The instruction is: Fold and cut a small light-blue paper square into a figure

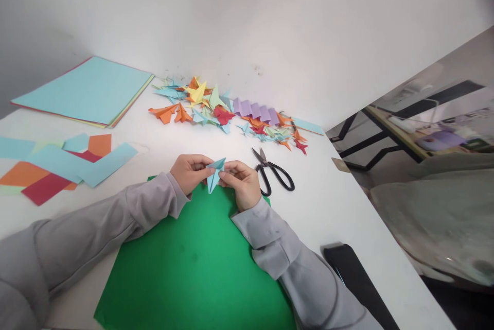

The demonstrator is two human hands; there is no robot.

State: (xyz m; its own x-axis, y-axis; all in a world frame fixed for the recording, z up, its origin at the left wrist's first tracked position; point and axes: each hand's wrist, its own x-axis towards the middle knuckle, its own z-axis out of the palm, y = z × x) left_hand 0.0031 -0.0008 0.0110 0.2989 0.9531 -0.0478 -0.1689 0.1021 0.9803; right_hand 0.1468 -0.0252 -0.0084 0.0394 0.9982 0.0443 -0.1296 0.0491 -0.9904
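A light blue folded paper piece (216, 171), pointed at its top and bottom ends, is held up between both hands. My left hand (190, 173) pinches its left side between thumb and fingers. On the other side my right hand (242, 180) grips it, thumb in front and fingers behind. Below the hands lies a green sheet (193, 268), partly covered by my forearms. Black-handled scissors (266, 168) rest just right of my right hand, blades partly open and pointing away.
Folded paper figures (196, 94) in several colours are heaped against the wall, beside a purple pleated strip (255, 111). Large coloured sheets (88, 88) are stacked at the far left. Cut paper pieces (57, 162) lie nearer. A black phone-like object (355, 278) sits near the right table edge.
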